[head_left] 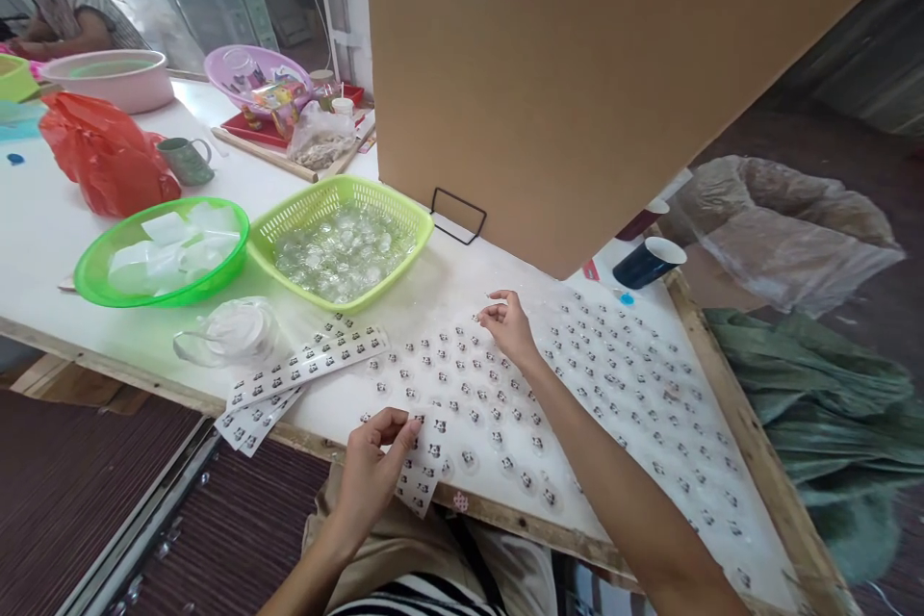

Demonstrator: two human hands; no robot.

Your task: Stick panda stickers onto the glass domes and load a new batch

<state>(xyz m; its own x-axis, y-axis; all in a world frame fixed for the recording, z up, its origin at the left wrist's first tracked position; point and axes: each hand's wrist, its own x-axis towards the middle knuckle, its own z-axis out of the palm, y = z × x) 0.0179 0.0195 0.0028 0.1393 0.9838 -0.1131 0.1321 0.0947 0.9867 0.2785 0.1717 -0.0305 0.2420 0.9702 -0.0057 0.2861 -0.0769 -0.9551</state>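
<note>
I'm pinching one sheet [430,468] in my left grip [375,457] at the edge of the surface [480,271], my right grip [509,327] hovering, its pinch I cannot tell, one bowl [91,262], one basket [289,218] standing beyond

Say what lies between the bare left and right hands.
Head view: clear round discs bearing panda prints, spread on the white tabletop between left hand and right hand.

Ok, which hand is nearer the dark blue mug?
Right. The right hand is over the table, left of the mug; the left hand is farther left, pinching a printed strip.
</note>
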